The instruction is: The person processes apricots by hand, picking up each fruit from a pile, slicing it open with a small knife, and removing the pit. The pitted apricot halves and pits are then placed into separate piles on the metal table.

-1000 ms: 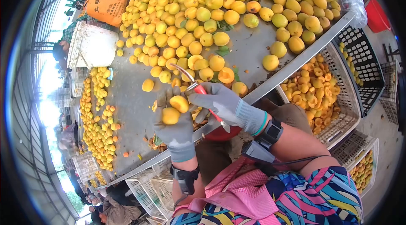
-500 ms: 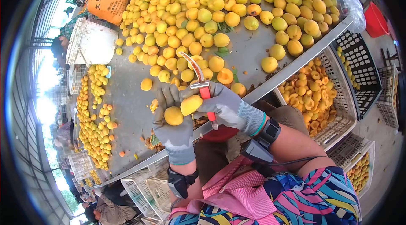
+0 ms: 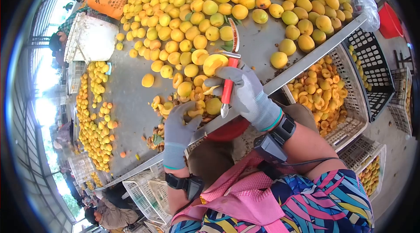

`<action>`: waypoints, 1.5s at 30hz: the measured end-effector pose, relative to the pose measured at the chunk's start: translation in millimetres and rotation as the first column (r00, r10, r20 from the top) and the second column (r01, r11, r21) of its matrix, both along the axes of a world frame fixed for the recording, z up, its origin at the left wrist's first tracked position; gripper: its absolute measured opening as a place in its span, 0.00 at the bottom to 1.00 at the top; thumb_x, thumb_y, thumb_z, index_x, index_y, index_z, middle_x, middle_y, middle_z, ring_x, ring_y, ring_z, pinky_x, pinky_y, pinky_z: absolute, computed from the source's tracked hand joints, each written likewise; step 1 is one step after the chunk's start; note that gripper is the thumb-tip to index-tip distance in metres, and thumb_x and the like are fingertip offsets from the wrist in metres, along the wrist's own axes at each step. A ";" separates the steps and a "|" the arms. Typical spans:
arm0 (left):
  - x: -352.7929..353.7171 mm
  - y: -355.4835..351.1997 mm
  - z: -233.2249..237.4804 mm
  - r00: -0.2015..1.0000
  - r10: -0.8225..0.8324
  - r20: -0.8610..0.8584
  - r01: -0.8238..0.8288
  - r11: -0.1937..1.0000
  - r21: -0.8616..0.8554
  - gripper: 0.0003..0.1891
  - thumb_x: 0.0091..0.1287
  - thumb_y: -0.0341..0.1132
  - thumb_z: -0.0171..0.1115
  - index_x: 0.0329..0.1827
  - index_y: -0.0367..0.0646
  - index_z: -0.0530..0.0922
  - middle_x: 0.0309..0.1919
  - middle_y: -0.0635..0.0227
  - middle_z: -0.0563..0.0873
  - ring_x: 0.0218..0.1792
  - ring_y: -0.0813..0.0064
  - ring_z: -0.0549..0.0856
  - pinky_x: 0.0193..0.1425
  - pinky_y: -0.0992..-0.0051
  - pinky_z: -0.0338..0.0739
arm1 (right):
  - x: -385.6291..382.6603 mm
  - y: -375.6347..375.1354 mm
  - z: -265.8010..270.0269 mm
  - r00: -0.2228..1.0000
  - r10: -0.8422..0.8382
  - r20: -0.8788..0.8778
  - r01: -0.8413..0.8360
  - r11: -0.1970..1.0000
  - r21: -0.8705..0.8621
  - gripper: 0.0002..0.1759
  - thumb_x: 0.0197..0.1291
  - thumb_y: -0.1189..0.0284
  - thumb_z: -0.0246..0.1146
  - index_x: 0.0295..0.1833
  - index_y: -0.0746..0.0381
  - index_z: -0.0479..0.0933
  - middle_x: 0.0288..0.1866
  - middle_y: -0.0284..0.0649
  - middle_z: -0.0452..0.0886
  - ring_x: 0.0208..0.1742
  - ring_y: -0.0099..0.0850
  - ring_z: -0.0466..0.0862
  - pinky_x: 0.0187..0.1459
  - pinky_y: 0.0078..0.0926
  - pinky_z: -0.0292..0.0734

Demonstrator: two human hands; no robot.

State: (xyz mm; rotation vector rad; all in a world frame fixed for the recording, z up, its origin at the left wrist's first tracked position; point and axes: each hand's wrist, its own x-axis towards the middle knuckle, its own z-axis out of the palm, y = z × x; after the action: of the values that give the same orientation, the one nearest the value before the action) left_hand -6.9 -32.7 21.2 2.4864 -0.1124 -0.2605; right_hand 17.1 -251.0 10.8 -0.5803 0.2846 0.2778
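Note:
My right hand (image 3: 247,91), in a grey glove, is closed around the red handle of a curved-blade knife (image 3: 228,85). Its fingertips also pinch an apricot half (image 3: 215,63) in front of the blade. The curved blade points up and away; a small metal tip sticks out below the handle. My left hand (image 3: 178,122), gloved too, is low over the near edge of the metal table (image 3: 138,97). Its thumb and fingers are spread beside cut apricot pieces (image 3: 165,107). A whole apricot (image 3: 213,106) lies between the hands.
A large heap of apricots (image 3: 183,18) covers the far table, with another pile (image 3: 94,132) at left. A white bucket (image 3: 94,38) and orange sack (image 3: 109,0) stand beyond. To the right, a crate (image 3: 350,130) holds apricot halves, beside a black crate (image 3: 372,64). People are at far left.
My right hand has moved up and away with the knife and an apricot half. My left hand has turned over and lowered to the table, and the apricot piece has left its fingers.

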 end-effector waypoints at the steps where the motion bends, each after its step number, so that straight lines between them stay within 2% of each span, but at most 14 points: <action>1: -1.2 -4.2 -1.4 0.994 -0.082 0.074 0.070 0.986 0.148 0.23 0.56 0.36 0.70 0.55 0.42 0.79 0.48 0.61 0.83 0.42 0.62 0.84 0.48 0.69 0.78 | -0.4 -0.3 -0.2 1.000 0.021 -0.007 -0.021 1.000 0.000 0.21 0.62 0.70 0.59 0.59 0.65 0.70 0.47 0.40 0.81 0.42 0.31 0.85 0.39 0.24 0.80; 6: 5.1 -5.3 -7.4 0.988 -0.136 0.076 0.103 0.936 0.336 0.21 0.57 0.40 0.69 0.53 0.42 0.80 0.49 0.57 0.82 0.44 0.51 0.83 0.52 0.64 0.77 | -0.1 -0.8 1.3 1.000 0.019 -0.007 -0.019 1.000 0.005 0.20 0.62 0.70 0.59 0.59 0.65 0.71 0.45 0.41 0.82 0.42 0.31 0.85 0.40 0.24 0.80; 12: 6.8 17.8 5.8 0.919 0.213 -0.332 -0.252 0.964 -0.080 0.20 0.66 0.41 0.60 0.54 0.36 0.76 0.47 0.59 0.84 0.43 0.64 0.86 0.42 0.70 0.80 | -0.5 -4.6 3.9 1.000 0.021 0.012 -0.022 1.000 0.008 0.25 0.62 0.69 0.59 0.64 0.63 0.67 0.48 0.39 0.80 0.42 0.30 0.85 0.40 0.23 0.80; 15: -0.3 36.8 7.7 0.789 0.138 -0.599 -0.600 0.386 -0.701 0.28 0.70 0.42 0.53 0.69 0.38 0.63 0.54 0.53 0.80 0.50 0.58 0.84 0.41 0.69 0.83 | -0.1 -2.4 3.2 1.000 0.015 0.027 -0.016 0.999 0.031 0.27 0.62 0.68 0.59 0.66 0.62 0.65 0.48 0.38 0.80 0.41 0.29 0.85 0.40 0.23 0.79; 16: -3.0 40.0 7.9 0.790 0.142 -0.596 -0.599 0.386 -0.702 0.28 0.70 0.42 0.53 0.69 0.38 0.63 0.54 0.53 0.80 0.50 0.58 0.84 0.41 0.69 0.83 | -0.1 -1.6 3.1 0.999 0.011 0.044 -0.014 0.998 0.060 0.27 0.62 0.68 0.60 0.66 0.62 0.65 0.47 0.38 0.80 0.41 0.29 0.85 0.40 0.22 0.79; 19: -4.8 58.0 2.9 0.861 -0.179 -0.477 -0.491 -0.040 -0.870 0.29 0.72 0.45 0.49 0.71 0.37 0.60 0.69 0.53 0.66 0.59 0.59 0.77 0.55 0.69 0.80 | -2.7 -1.2 5.6 0.999 -0.018 0.035 0.017 1.000 0.018 0.23 0.61 0.71 0.58 0.62 0.59 0.71 0.50 0.37 0.82 0.41 0.30 0.86 0.38 0.24 0.79; 23: -6.6 59.3 -1.0 0.904 0.073 -0.420 -0.426 0.085 -0.901 0.27 0.72 0.44 0.51 0.70 0.40 0.63 0.66 0.56 0.71 0.56 0.66 0.79 0.53 0.73 0.79 | -2.4 -1.0 4.6 0.999 -0.013 0.037 0.012 0.999 0.036 0.23 0.61 0.71 0.57 0.63 0.59 0.70 0.50 0.37 0.82 0.41 0.30 0.86 0.38 0.24 0.79; 28: -4.6 40.2 1.9 0.798 0.452 -0.398 -0.602 0.638 -0.481 0.18 0.64 0.35 0.65 0.56 0.43 0.76 0.42 0.68 0.83 0.40 0.78 0.83 0.42 0.76 0.78 | -1.7 0.1 5.1 1.000 0.024 -0.004 -0.024 0.999 0.037 0.22 0.62 0.73 0.57 0.62 0.59 0.71 0.50 0.38 0.82 0.40 0.30 0.86 0.37 0.23 0.79; 31: 0.3 31.1 -3.3 0.894 0.355 -0.273 -0.431 0.846 -0.314 0.15 0.61 0.33 0.69 0.50 0.42 0.79 0.40 0.71 0.83 0.37 0.79 0.83 0.42 0.79 0.77 | -0.9 0.4 3.0 0.999 0.037 -0.005 -0.036 0.998 0.045 0.21 0.62 0.73 0.58 0.62 0.59 0.71 0.50 0.38 0.82 0.39 0.30 0.86 0.37 0.23 0.79; 35: 9.7 27.7 -5.6 0.899 0.303 -0.317 -0.369 0.913 -0.175 0.14 0.59 0.30 0.69 0.47 0.40 0.81 0.43 0.69 0.83 0.41 0.77 0.83 0.47 0.78 0.77 | -1.2 -0.9 1.7 0.999 0.027 0.036 -0.029 0.997 0.065 0.30 0.60 0.68 0.61 0.68 0.59 0.64 0.48 0.37 0.80 0.40 0.28 0.85 0.38 0.21 0.78; 37: 10.5 27.3 -8.4 0.996 -0.077 -0.046 0.079 0.996 0.038 0.21 0.57 0.29 0.70 0.54 0.41 0.79 0.51 0.66 0.81 0.50 0.77 0.80 0.53 0.76 0.76 | -0.9 -1.7 2.7 0.999 0.029 0.036 -0.032 0.996 0.078 0.32 0.60 0.68 0.61 0.70 0.58 0.61 0.50 0.36 0.79 0.40 0.28 0.85 0.37 0.21 0.78; 41: 7.7 21.5 -13.1 0.991 -0.126 0.050 0.121 0.988 0.092 0.23 0.56 0.27 0.70 0.57 0.39 0.77 0.54 0.64 0.80 0.55 0.75 0.78 0.57 0.74 0.74 | -1.4 -1.6 3.7 0.999 0.015 0.049 -0.017 0.999 0.046 0.32 0.60 0.68 0.61 0.70 0.58 0.61 0.49 0.36 0.79 0.40 0.29 0.85 0.37 0.21 0.78; 43: 4.7 18.4 -15.0 0.993 0.112 -0.025 -0.115 0.964 -0.240 0.26 0.54 0.30 0.71 0.58 0.40 0.77 0.51 0.61 0.82 0.51 0.73 0.81 0.56 0.74 0.75 | -1.6 -2.0 5.0 1.000 -0.004 0.007 0.004 0.998 0.055 0.21 0.62 0.73 0.58 0.61 0.58 0.71 0.49 0.37 0.82 0.39 0.30 0.86 0.36 0.22 0.79; 45: 4.0 18.6 -11.5 0.988 0.107 -0.111 -0.131 0.964 -0.232 0.27 0.54 0.29 0.71 0.59 0.38 0.76 0.49 0.62 0.83 0.50 0.73 0.81 0.55 0.74 0.76 | -2.3 -2.3 5.0 1.000 0.000 0.004 0.000 0.999 0.043 0.21 0.62 0.73 0.58 0.62 0.58 0.70 0.49 0.37 0.82 0.39 0.30 0.86 0.36 0.22 0.79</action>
State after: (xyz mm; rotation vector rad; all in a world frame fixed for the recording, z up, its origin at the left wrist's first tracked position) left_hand -2.9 -14.1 9.6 2.2269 0.0446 -0.2988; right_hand 14.8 -253.4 15.8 -0.5381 0.2744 0.2818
